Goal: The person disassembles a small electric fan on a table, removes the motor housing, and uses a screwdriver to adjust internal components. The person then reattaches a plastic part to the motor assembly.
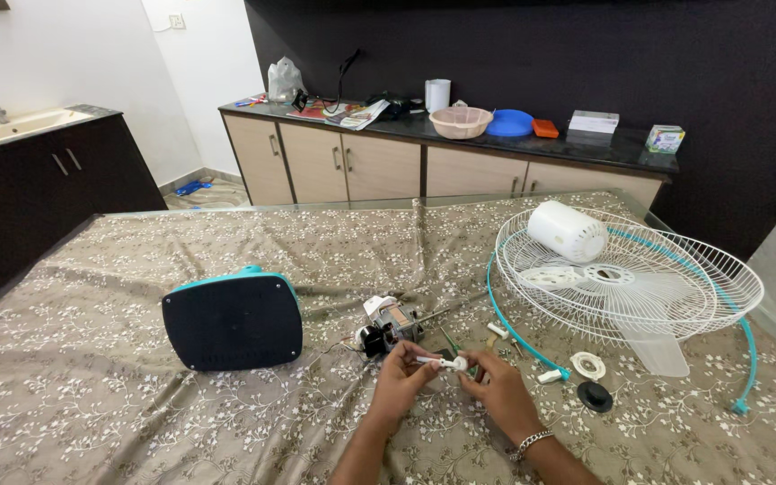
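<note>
Your left hand (399, 373) and right hand (494, 388) meet low over the table (92, 395), both pinched closed on a small white plastic part (443, 363): the left fingertips grip its thin stem, the right fingers close around the rounder knob end. The part lies roughly level, its long axis running left to right between your hands, stem toward the left hand. Just beyond your hands, the fan motor (386, 327) rests on the flowered cloth, its shaft pointing to the right and away. To the left stands the dark fan base with teal trim (233, 321). On the right, the white wire fan guard (630, 278) lies like a shallow bowl and holds a white cylindrical motor cover (568, 231) near its far rim and the pale fan blade (604, 274) flat inside. A white ring (588, 365) and a black cap (595, 396) lie just beside your right hand.
</note>
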